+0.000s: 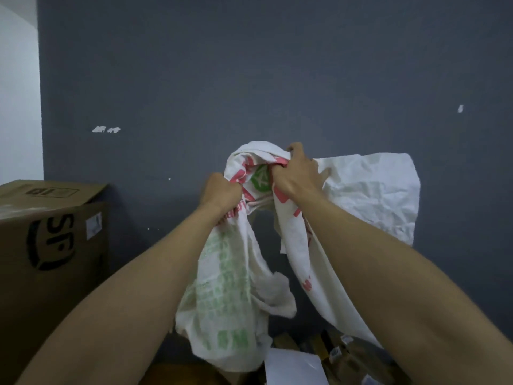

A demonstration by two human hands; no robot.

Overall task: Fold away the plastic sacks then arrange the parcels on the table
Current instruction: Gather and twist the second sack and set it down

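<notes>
A white woven plastic sack (230, 295) with green and red print hangs bunched in the air before a dark wall. My left hand (220, 191) grips a gathered fold of the sack near its top. My right hand (298, 173) grips the sack's upper edge just to the right, fingers curled into the cloth. One flap spreads out to the right and the rest droops below my forearms. Several parcels (333, 354), brown and white, lie below at the bottom edge, partly hidden by the sack and my right arm.
A large brown cardboard box (52, 245) with black lettering stands at the left, its top flap raised. The dark grey wall (249, 79) fills the background close behind the sack.
</notes>
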